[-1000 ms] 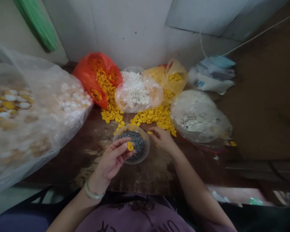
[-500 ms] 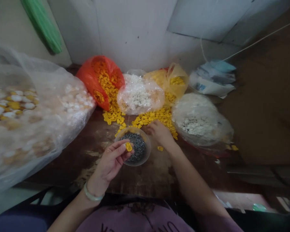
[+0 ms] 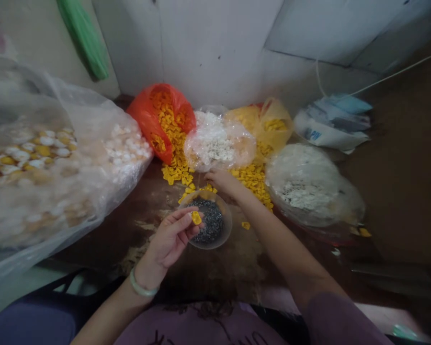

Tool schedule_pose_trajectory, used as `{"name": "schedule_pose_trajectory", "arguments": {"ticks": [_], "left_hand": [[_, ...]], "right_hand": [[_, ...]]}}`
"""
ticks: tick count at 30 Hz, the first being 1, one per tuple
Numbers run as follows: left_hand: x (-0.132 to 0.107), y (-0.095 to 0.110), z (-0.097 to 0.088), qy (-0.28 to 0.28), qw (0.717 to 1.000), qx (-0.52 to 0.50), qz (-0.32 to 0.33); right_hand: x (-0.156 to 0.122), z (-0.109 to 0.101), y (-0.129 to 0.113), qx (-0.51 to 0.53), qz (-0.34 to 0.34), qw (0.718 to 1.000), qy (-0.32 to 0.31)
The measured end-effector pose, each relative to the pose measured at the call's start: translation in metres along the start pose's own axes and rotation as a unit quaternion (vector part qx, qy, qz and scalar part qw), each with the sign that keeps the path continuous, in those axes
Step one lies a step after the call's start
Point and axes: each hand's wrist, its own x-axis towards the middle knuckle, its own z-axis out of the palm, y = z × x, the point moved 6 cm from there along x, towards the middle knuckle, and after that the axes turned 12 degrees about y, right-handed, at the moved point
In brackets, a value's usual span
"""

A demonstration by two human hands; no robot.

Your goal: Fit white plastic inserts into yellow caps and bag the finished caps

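Between the thumb and fingers of my left hand (image 3: 174, 235) is a small yellow plastic piece (image 3: 196, 218), held over the near left part of a round bowl (image 3: 227, 230). The bowl contains many small dark, shiny parts (image 3: 211, 223). My right hand (image 3: 222, 182) reaches beyond the bowl, over the yellow pieces, close to the front of a clear bag of white parts (image 3: 217, 146). Its fingers are small and blurred, so their grip cannot be made out. Loose yellow pieces (image 3: 253, 177) lie beside that hand, and a single yellow piece (image 3: 245, 225) rests right of the bowl.
A large clear bag of white and yellow pieces (image 3: 104, 191) takes up the left side. Behind are a red bag (image 3: 143, 112) and a yellowish bag (image 3: 273, 112). Another clear bag (image 3: 309, 184) sits right on the dark table (image 3: 233, 268). A wall (image 3: 215, 57) stands behind.
My right hand has moved left and farther away, from beside the bowl to the front of the clear bag. The left hand still holds the yellow piece over the bowl. The whole view has shifted slightly.
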Motion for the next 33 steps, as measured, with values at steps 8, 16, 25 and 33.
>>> {"name": "schedule_pose_trajectory", "arguments": {"ticks": [8,16,25,33], "left_hand": [[0.005,-0.003,0.006,0.017,0.999,-0.029,-0.001],[0.005,0.002,0.007,0.051,0.997,-0.045,0.028],[0.002,0.007,0.004,0.120,0.991,-0.021,0.059],[-0.002,0.018,-0.004,0.145,0.976,0.049,0.157]], "right_hand": [[-0.058,-0.059,-0.073,0.237,0.005,0.941,0.243],[-0.097,-0.066,-0.121,0.232,-0.029,0.930,0.282],[-0.103,-0.070,-0.129,0.237,-0.013,0.932,0.273],[-0.105,-0.065,-0.136,0.238,-0.026,0.928,0.286]]}}
